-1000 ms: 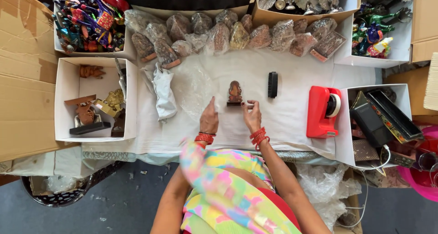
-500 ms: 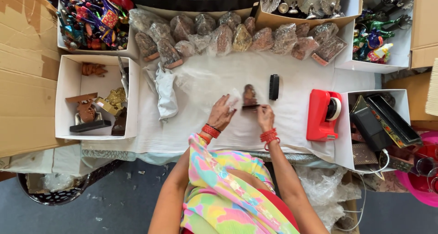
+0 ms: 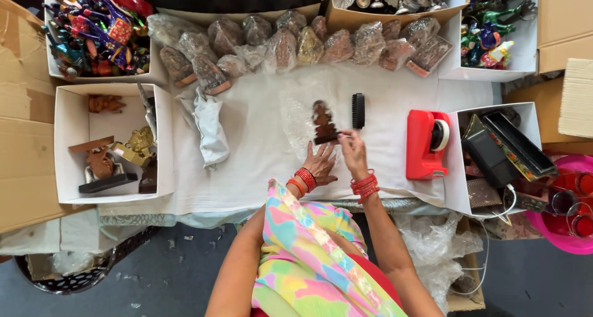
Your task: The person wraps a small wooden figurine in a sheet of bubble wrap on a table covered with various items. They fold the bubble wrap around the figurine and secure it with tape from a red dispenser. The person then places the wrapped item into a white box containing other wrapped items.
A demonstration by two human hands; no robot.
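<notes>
Left hand (image 3: 319, 167) flat, fingers spread on bubble wrap (image 3: 301, 116). Right hand (image 3: 353, 151) pinches base of brown figurine (image 3: 323, 123), lying at 12 o'clock. Black brush (image 3: 357, 110) at 1 o'clock. Risk: wrap slipping, figurine rolling off.

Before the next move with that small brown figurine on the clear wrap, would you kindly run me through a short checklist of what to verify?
1. Figurine on the wrap: the brown figurine lies on the clear bubble wrap sheet. Ok.
2. Right hand's hold: the right hand has its fingertips at the figurine's base; whether it pinches it, cannot tell.
3. Left hand steadying: the left hand rests flat on the sheet, just below the figurine. Ok.
4. Black brush clear of the wrap: it lies close beside the figurine; whether it is on the sheet's edge, cannot tell.
5. Tape in reach: the red tape dispenser stands to the right. Probably ok.
</notes>
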